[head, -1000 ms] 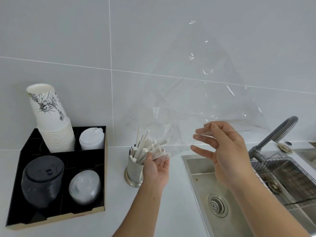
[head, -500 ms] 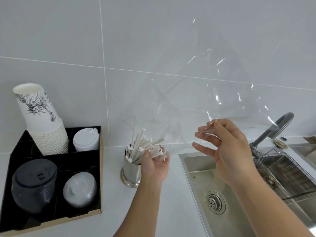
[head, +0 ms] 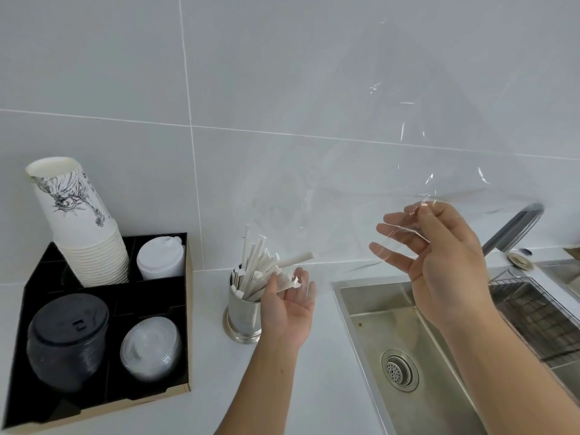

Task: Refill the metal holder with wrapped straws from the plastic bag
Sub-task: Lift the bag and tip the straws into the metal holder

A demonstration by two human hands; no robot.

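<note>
The round metal holder [head: 241, 312] stands on the white counter left of the sink, filled with wrapped white straws [head: 255, 265] that fan up and to the right. My left hand [head: 288, 304] is palm up just right of the holder, fingers relaxed, with the leaning straw ends lying across them. The clear plastic bag [head: 392, 146] hangs upside down in the air above the sink. My right hand [head: 439, 259] pinches its edge between thumb and forefinger, the other fingers spread. I see no straws inside the bag.
A black tray [head: 185, 309] at the left holds a paper cup stack [head: 81, 227], white lids [head: 160, 257], black lids [head: 67, 340] and clear lids [head: 150, 350]. The steel sink [head: 386, 324] with a drain, a wire rack [head: 539, 315] and a grey tap [head: 514, 227] lies at the right.
The bag has billowed higher and to the right while my right hand keeps its pinch. My left hand's fingers have opened a little under the straw ends beside the holder.
</note>
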